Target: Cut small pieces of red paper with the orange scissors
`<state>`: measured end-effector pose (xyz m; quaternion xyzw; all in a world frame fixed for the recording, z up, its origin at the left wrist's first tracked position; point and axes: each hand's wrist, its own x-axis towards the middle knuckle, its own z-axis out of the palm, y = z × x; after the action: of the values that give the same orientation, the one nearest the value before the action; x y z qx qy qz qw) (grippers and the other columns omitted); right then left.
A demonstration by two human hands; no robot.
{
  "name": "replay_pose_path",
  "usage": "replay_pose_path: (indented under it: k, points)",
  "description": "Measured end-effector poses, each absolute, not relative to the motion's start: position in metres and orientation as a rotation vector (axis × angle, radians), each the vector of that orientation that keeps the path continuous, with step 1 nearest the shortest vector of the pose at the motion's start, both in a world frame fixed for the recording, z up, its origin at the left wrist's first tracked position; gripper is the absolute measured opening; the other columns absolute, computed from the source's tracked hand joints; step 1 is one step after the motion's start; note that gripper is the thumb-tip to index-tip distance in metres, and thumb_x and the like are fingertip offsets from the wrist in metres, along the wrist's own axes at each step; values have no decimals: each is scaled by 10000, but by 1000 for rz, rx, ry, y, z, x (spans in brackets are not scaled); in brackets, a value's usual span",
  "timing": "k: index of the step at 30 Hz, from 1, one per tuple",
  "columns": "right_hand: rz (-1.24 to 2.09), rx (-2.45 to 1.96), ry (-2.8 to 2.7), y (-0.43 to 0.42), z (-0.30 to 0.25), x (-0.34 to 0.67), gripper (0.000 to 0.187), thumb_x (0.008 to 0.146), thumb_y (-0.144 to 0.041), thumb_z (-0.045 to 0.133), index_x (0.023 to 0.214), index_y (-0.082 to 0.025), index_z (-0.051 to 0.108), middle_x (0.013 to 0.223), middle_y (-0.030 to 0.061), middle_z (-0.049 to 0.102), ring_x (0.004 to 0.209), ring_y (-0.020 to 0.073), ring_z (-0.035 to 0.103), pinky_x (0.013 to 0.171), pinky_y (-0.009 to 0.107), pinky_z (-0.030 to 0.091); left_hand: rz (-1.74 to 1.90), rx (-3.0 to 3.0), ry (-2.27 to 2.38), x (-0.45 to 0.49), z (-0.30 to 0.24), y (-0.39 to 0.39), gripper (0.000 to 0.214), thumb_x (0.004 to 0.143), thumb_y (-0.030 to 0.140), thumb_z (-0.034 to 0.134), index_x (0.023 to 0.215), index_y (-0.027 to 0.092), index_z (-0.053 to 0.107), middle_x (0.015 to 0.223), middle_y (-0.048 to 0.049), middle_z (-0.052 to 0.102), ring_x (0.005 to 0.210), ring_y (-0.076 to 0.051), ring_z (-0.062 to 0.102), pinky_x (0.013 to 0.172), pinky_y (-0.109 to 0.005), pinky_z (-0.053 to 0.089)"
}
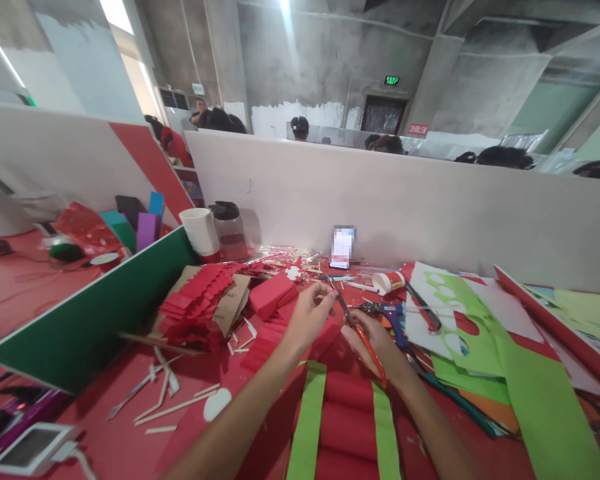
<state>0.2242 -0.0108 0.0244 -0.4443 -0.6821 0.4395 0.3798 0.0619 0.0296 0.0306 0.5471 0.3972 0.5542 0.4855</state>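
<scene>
My right hand (369,341) is wrapped round a pair of scissors (373,352) with orange handles. Their dark blades point up and away, towards my left hand. My left hand (311,308) is closed in a pinch beside the blade tips; whatever lies between its fingertips is too small to make out. Below both hands lies a red padded piece (347,417) with a bright green strip (307,420) along each side. Red folded paper or felt (273,295) sits just left of my left hand. A blue glue gun (394,320) rests right of my right hand.
Zigzag-cut red pieces (200,300) are piled at left, before a green board (95,320). Wooden sticks (177,403) lie scattered. A white cup (200,232), a dark-lidded jug (229,230) and a phone (342,248) stand behind. Green sheets (535,380) cover the right.
</scene>
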Motion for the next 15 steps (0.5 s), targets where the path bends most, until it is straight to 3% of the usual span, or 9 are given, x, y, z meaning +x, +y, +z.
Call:
replay_pose_path:
  k: [15]
  points:
    - [1096, -1165, -1765, -8, 20, 225, 192, 879, -372, 653, 899, -198, 574, 701, -30, 570, 556, 130, 531, 517, 218, 400, 1317, 1348, 1004, 61, 33, 30, 187, 826, 334, 583, 747, 170, 538, 629, 38, 527, 559, -103, 491, 578, -230, 401]
